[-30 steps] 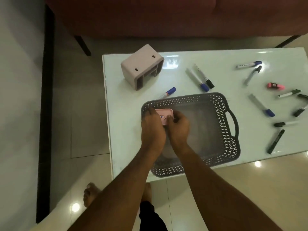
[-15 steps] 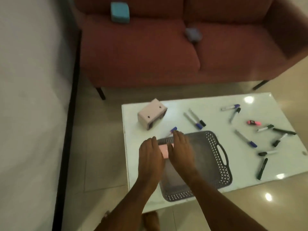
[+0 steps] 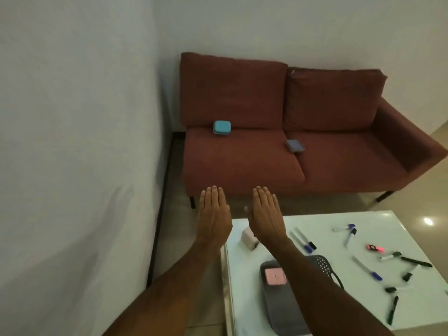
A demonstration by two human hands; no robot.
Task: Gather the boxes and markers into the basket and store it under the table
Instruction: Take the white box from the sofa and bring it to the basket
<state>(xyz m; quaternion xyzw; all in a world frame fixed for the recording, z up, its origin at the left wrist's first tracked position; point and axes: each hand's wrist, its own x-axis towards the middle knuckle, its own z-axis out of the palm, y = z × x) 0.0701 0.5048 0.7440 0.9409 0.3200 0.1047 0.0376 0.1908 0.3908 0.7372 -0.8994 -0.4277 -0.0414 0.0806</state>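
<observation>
A pink box [image 3: 275, 276] lies in the grey perforated basket [image 3: 281, 311] on the white table [image 3: 322, 221]. My left hand [image 3: 213, 214] and my right hand [image 3: 265, 214] are raised flat, palms down, fingers together, above the table's far left edge, holding nothing. A teal box [image 3: 221, 128] and a blue-grey box [image 3: 294, 145] rest on the red sofa [image 3: 242, 163] seat. Several markers lie on the table, among them a blue-capped one [image 3: 367, 268], a black one [image 3: 392, 309] and a pink highlighter [image 3: 375, 248]. My right forearm hides part of the basket.
A pale pink open-sided holder [image 3: 249, 238] stands on the table's far left corner, partly behind my right hand. A white wall [image 3: 72, 141] runs along the left, with a dark skirting [image 3: 157, 214]. Tiled floor lies between table and sofa.
Both hands let go of the pink box, now lying in the basket, and rose forward, flat. The view tilted up from the table to the sofa.
</observation>
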